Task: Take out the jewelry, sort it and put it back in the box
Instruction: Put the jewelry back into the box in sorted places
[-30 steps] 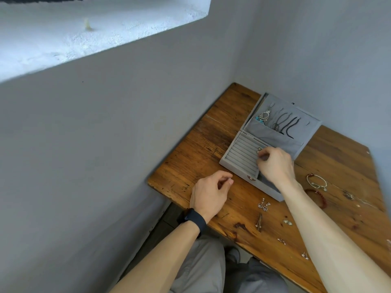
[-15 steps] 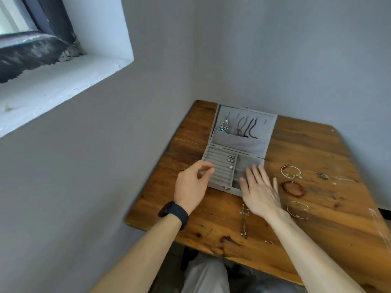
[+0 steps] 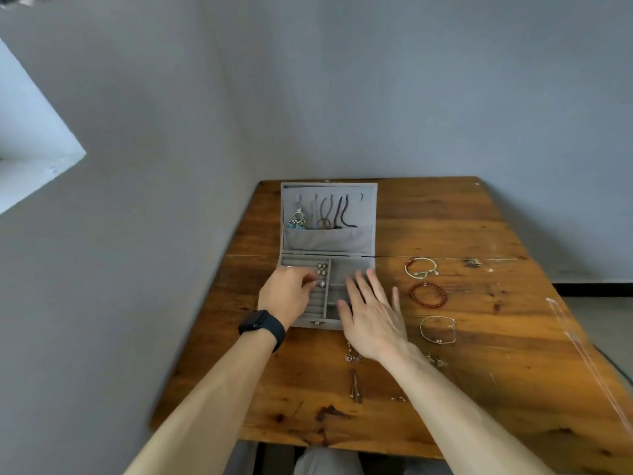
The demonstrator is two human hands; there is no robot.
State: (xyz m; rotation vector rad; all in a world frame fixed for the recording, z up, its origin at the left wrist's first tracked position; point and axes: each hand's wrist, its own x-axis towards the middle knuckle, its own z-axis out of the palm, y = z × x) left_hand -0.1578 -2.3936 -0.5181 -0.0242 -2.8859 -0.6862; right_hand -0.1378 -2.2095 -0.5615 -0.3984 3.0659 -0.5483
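Jewelry box (image 3: 329,241) lies open at table's far left, lid flat back w/ necklaces (image 3: 330,214) hung on its hooks, prob. so chains don't tangle. Left hand (image 3: 287,293) has fingers curled over the ring rolls, tips right by a small ring (image 3: 322,284); can't tell if it pinches it. Right hand (image 3: 370,313) is flat, fingers spread, holding nothing, over the right compartments, maybe to steady the box. Bracelets (image 3: 411,294) sit in a near-to-far row right of the box & earrings (image 3: 352,355) lie nearer the front edge, sorted by type I'd say. Worn, scratched wood table (image 3: 496,337) sits in a corner of grey walls (image 3: 411,97); pale window sill (image 3: 30,166) far left.
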